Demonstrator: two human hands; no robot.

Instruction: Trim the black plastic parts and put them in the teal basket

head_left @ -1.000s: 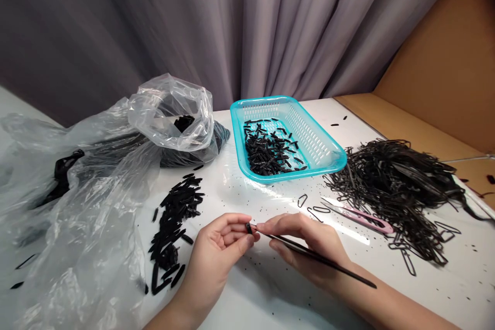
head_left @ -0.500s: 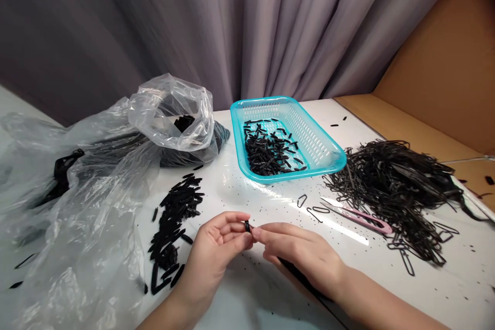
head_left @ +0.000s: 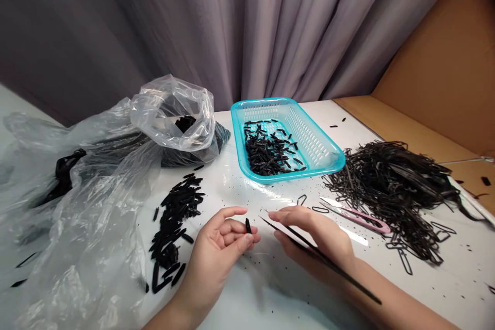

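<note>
Apparently for picking, one black oblong piece [head_left: 248, 225] is pinched by the left hand [head_left: 220, 242]; slim black tweezers [head_left: 329, 261] are held nearby by the right hand [head_left: 325, 234]; steadiness seems needed.

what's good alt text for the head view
Left hand holding a small black piece beside dark tweezers in the right hand, over a white table. Behind them, a blue basket of black pieces stands between a clear bag and a heap of black strands.
</note>
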